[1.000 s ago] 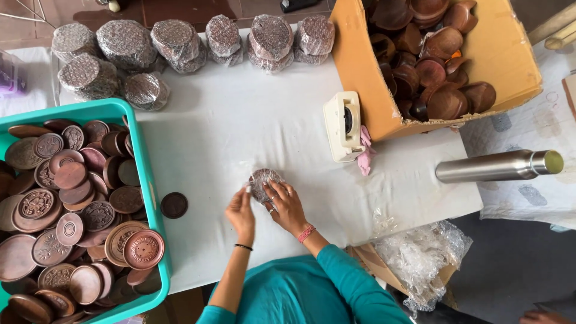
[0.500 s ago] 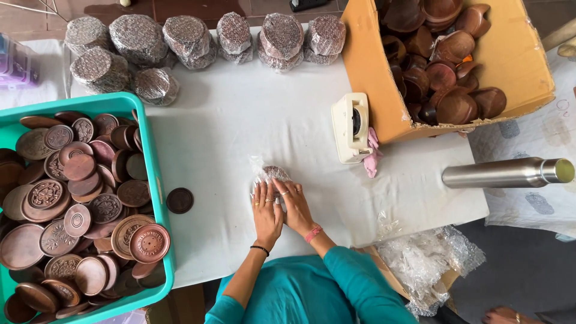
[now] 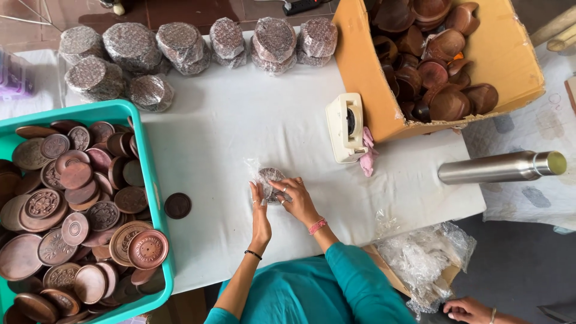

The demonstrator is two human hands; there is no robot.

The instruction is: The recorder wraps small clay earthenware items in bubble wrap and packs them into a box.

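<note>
a small stack of brown discs [image 3: 271, 180], wrapped in crinkled clear plastic, is pressed between both hands near the middle of the white cloth-covered surface [image 3: 240, 138]; the left hand [image 3: 259, 210] is laid flat against its near side with fingers straight, and the right hand [image 3: 298, 198] is curled over its right side, fingers clasped on the wrapping; open cloth is left all around the hands, widest toward the far edge; the near edge of the surface is met just behind the wrists. a single dark disc [image 3: 177, 205] is seen lying alone to the left, just beside the wall of a teal plastic tub [image 3: 150, 174], which is heaped with round carved wooden lids and plates; along the far edge, finished plastic-wrapped bundles [image 3: 180, 45] are lined up, rounded and dull; at the far right a cardboard box [image 3: 372, 78] full of smooth brown wooden bowls is set, with a cream tape dispenser [image 3: 346, 127] touching its side and a pink rag [image 3: 366, 157] beside that; a brushed steel flask [image 3: 501, 167] is laid on its side at the right edge; a heap of clear bags [image 3: 429, 255] is bunched below the near right corner.
</note>
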